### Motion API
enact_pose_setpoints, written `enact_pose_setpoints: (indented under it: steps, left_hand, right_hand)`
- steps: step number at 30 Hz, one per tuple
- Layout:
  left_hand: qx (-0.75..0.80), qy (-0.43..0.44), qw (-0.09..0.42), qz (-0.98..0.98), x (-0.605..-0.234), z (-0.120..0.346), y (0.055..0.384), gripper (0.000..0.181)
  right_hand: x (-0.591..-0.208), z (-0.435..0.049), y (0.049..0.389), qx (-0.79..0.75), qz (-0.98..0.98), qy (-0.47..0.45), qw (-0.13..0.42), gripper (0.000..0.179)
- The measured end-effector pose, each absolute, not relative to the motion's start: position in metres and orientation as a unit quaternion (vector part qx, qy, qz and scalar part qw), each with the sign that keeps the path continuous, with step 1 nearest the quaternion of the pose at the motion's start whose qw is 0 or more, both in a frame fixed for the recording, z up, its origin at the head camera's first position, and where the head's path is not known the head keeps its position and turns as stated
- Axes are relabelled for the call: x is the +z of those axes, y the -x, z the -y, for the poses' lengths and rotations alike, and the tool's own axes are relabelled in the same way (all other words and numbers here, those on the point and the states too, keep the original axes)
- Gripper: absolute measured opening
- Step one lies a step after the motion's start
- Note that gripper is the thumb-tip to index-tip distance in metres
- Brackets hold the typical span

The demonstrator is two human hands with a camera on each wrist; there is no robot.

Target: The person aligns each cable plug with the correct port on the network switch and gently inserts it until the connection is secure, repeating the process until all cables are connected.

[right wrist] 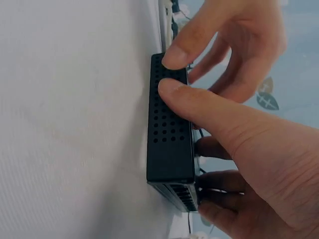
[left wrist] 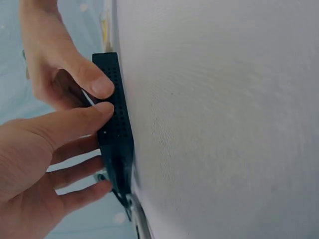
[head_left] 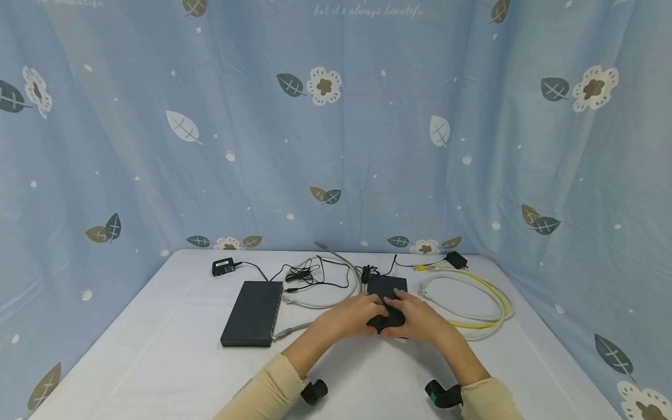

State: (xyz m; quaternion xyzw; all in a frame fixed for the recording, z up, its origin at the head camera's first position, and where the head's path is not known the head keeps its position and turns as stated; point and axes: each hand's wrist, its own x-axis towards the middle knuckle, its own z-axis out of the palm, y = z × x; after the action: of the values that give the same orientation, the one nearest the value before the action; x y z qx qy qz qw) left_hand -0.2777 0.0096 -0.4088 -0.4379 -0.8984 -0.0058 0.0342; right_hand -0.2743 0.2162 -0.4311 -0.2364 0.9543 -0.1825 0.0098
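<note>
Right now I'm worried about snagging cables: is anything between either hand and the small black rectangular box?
Nothing visible does: the left hand and right hand both touch the small black rectangular box, thumbs against its perforated near side.

Left hand [left wrist: 32, 154], right hand [left wrist: 56, 55] on perforated black box [left wrist: 118, 137]

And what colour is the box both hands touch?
The box is black, clearest in the right wrist view.

The table [head_left: 157, 350] is covered in matt, finely textured cloth. The small box [head_left: 387, 284] is finished smooth, matt black; the large box [head_left: 252, 315], toward the left edge, likewise. Plastic is noted on the adapter [head_left: 456, 260], far right corner. The curtain [head_left: 362, 146] is made of cloth.
</note>
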Motion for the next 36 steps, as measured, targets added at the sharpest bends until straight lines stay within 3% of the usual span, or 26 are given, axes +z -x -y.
enact_pose_setpoints:
  steps: [9, 18, 22, 31, 36]
  left_hand:
    - [-0.01, 0.437, 0.028, 0.899, -0.411, -0.014, 0.279, 0.041]
    - [-0.037, 0.436, 0.016, 0.899, -0.414, -0.011, 0.28, 0.044]
    - [-0.031, 0.439, 0.019, 0.898, -0.414, -0.01, 0.28, 0.045]
    - [-0.014, 0.431, 0.015, 0.902, -0.414, -0.002, 0.284, 0.045]
    - [-0.022, 0.425, -0.004, 0.905, -0.414, 0.007, 0.285, 0.046]
  right_hand:
    - [-0.416, -0.237, 0.274, -0.223, -0.952, 0.203, 0.058, 0.076]
    - [-0.416, -0.275, 0.285, -0.212, -0.963, 0.164, -0.017, 0.043]
    - [-0.412, -0.282, 0.286, -0.206, -0.969, 0.135, -0.013, 0.036]
    - [-0.4, -0.29, 0.277, -0.238, -0.959, 0.144, 0.055, 0.008]
    - [-0.4, -0.292, 0.272, -0.237, -0.96, 0.111, 0.102, 0.009]
